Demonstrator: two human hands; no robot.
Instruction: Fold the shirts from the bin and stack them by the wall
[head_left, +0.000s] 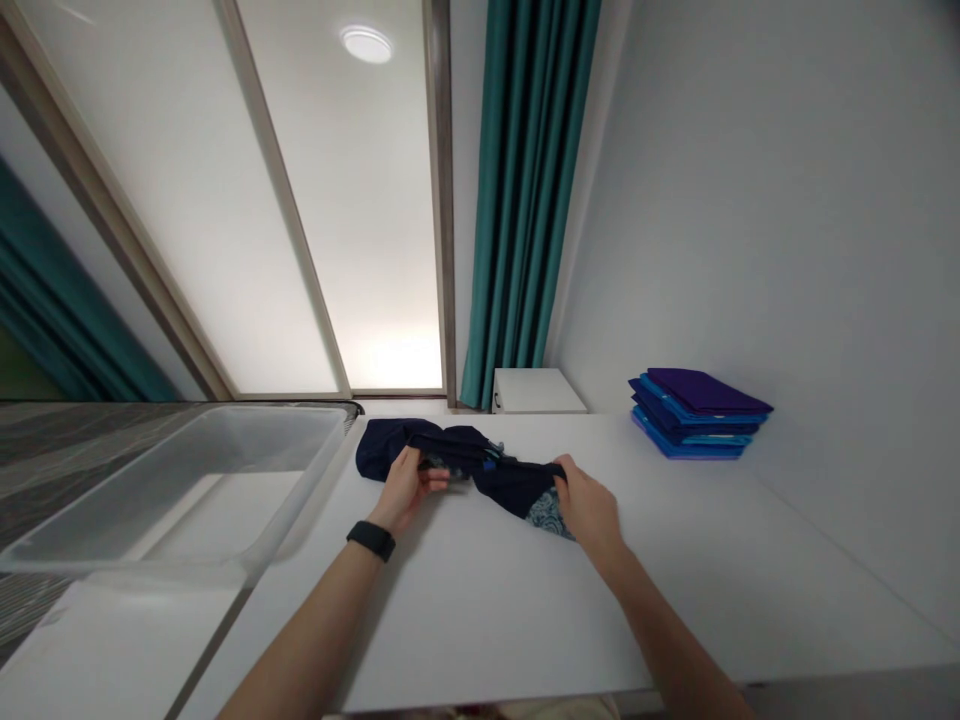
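A dark navy garment (517, 487) lies bunched across the white table in front of me. It has a pale paisley-patterned part at its right end and a small bright blue bit near its middle; its exact kind is hard to make out. My left hand (406, 487), with a black band on the wrist, pinches the near edge of the cloth left of its middle. At the right end, my right hand (589, 503) grips the cloth between thumb and fingers and lifts it slightly. Parts of the fingers are hidden by the fabric.
A translucent plastic bin (281, 535) stands at the left of the white table (487, 620). Folded blue and purple cloths (697, 415) are stacked at the right by the wall. Beyond the table are a low white cabinet (536, 390) and a teal curtain (525, 200).
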